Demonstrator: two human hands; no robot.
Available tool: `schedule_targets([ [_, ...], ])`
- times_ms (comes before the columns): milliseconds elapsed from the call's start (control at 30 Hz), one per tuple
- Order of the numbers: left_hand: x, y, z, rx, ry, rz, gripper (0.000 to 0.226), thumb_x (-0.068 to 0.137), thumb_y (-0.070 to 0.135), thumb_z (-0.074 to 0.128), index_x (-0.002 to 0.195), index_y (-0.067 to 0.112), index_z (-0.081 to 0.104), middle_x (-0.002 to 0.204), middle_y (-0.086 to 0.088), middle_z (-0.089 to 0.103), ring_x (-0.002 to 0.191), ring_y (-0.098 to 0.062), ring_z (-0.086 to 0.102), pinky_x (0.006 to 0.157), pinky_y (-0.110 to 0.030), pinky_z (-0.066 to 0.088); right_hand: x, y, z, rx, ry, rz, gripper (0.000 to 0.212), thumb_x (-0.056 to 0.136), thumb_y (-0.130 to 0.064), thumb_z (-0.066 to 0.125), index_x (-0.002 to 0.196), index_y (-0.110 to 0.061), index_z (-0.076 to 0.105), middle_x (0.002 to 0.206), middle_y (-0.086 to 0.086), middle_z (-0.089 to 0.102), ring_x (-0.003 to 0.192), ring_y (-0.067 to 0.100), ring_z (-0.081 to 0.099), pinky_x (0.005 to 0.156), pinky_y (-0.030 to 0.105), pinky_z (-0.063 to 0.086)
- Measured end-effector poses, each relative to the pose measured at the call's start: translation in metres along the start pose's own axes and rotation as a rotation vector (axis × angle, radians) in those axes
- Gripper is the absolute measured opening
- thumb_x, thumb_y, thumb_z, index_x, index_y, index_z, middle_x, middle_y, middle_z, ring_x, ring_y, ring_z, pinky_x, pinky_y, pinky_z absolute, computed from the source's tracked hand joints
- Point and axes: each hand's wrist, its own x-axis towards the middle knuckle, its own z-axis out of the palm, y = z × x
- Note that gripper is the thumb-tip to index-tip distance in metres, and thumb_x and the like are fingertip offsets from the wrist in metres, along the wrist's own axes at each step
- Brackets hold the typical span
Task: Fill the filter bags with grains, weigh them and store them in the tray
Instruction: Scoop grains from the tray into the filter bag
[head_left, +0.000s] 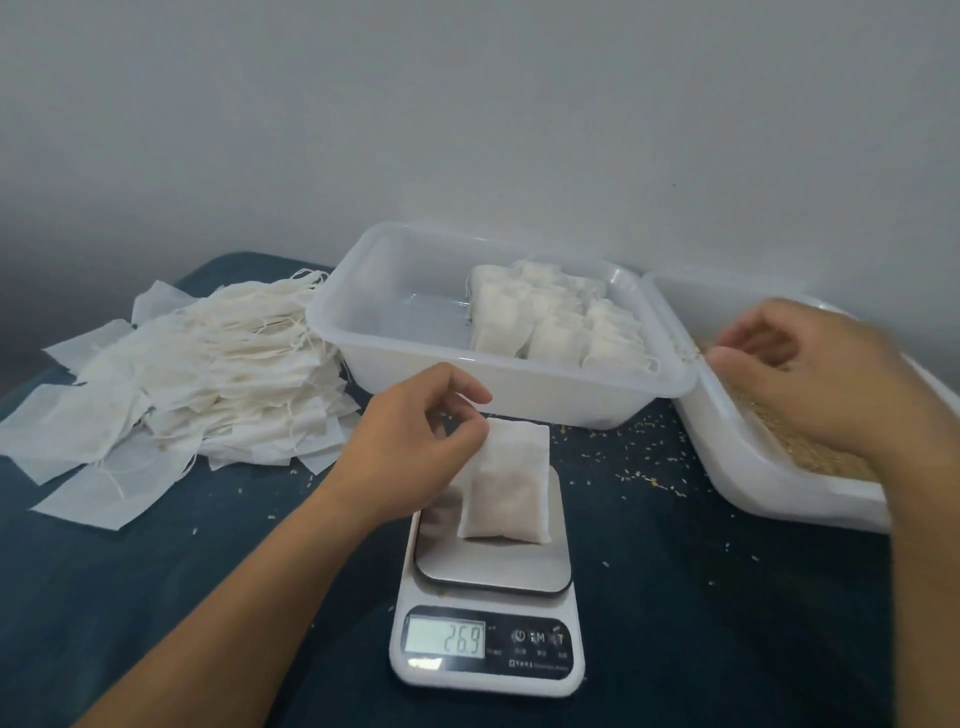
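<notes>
Reading 269 on the scale (488, 582) display, I pinch the top corner of the filled filter bag (506, 488) with my left hand (415, 441); the bag lies on the scale's platform. My right hand (810, 374), blurred, fingers loosely curled, hovers over the grains (810, 447) in their tray. Finished bags (556, 317) sit in the clear tray (395, 291) behind.
</notes>
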Motion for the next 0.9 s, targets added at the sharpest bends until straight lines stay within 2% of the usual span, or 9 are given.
schedule_targets([
  [100,-0.002,0.002,0.001,-0.070,0.013,0.031,0.018,0.080,0.031,0.065,0.095,0.041,0.068,0.086,0.015,0.072,0.056,-0.004,0.048,0.060,-0.012,0.044,-0.012,-0.061,0.023,0.201,-0.277,-0.248,0.023,0.083,-0.054,0.073,0.105,-0.052,0.065,0.107,-0.035,0.067,0.097,-0.014,0.063,0.072,0.008,0.049],
  [200,-0.003,0.004,0.001,-0.125,0.028,0.042,0.018,0.080,0.032,0.068,0.094,0.043,0.067,0.085,0.011,0.072,0.059,-0.017,0.054,0.061,-0.020,0.048,-0.008,-0.085,0.058,0.115,-0.485,-0.361,0.033,0.089,-0.055,0.071,0.119,-0.051,0.060,0.119,-0.035,0.060,0.115,-0.018,0.052,0.088,0.008,0.048],
  [267,-0.003,0.006,0.000,-0.166,0.043,0.043,0.018,0.080,0.031,0.069,0.094,0.041,0.067,0.084,0.007,0.072,0.067,-0.033,0.060,0.064,-0.031,0.052,-0.001,-0.088,0.072,0.045,-0.524,-0.388,0.032,0.090,-0.054,0.071,0.119,-0.047,0.060,0.115,-0.034,0.059,0.112,-0.019,0.050,0.090,0.012,0.047],
  [367,-0.003,0.008,-0.001,-0.193,0.049,0.048,0.017,0.078,0.035,0.070,0.094,0.040,0.067,0.084,0.004,0.073,0.071,-0.038,0.062,0.067,-0.040,0.055,0.006,-0.086,0.078,0.006,-0.531,-0.405,0.018,0.090,-0.052,0.072,0.103,-0.045,0.063,0.103,-0.030,0.062,0.099,-0.022,0.052,0.081,0.010,0.045],
  [433,-0.003,0.007,-0.001,-0.190,0.040,0.053,0.019,0.076,0.041,0.068,0.095,0.040,0.067,0.084,0.005,0.073,0.070,-0.037,0.062,0.067,-0.041,0.055,0.008,-0.086,0.078,0.020,-0.537,-0.411,0.010,0.090,-0.049,0.073,0.091,-0.043,0.065,0.097,-0.025,0.066,0.095,-0.021,0.054,0.083,0.017,0.050],
  [600,-0.003,0.003,0.004,-0.216,0.033,0.043,0.023,0.079,0.046,0.069,0.101,0.042,0.067,0.094,0.007,0.072,0.082,-0.025,0.068,0.080,-0.045,0.060,0.009,-0.091,0.071,0.094,-0.551,-0.407,0.013,0.088,-0.039,0.078,0.081,-0.040,0.068,0.090,-0.026,0.070,0.088,-0.009,0.064,0.075,0.014,0.052],
  [667,-0.004,0.001,0.004,-0.312,-0.054,0.009,0.031,0.081,0.052,0.069,0.111,0.045,0.065,0.112,0.009,0.071,0.101,-0.016,0.070,0.091,-0.042,0.060,0.011,-0.092,0.064,0.134,-0.519,-0.415,0.012,0.088,-0.036,0.080,0.081,-0.036,0.070,0.086,-0.022,0.072,0.085,-0.004,0.067,0.074,0.013,0.052],
  [733,-0.005,0.002,0.006,-0.416,-0.181,-0.003,0.047,0.085,0.052,0.069,0.128,0.037,0.059,0.127,0.004,0.068,0.118,-0.018,0.066,0.096,-0.038,0.057,0.011,-0.091,0.055,0.192,-0.480,-0.416,0.011,0.087,-0.033,0.082,0.082,-0.033,0.072,0.086,-0.019,0.073,0.083,-0.001,0.069,0.076,0.016,0.053],
  [900,0.000,0.014,0.025,-0.551,-0.340,-0.092,0.066,0.078,0.029,0.083,0.136,0.019,0.053,0.122,-0.011,0.072,0.113,-0.024,0.070,0.092,-0.031,0.056,0.014,-0.081,0.035,0.380,-0.319,-0.408,0.012,0.087,-0.024,0.083,0.082,-0.026,0.072,0.079,-0.021,0.072,0.074,-0.005,0.066,0.069,0.007,0.046],
])
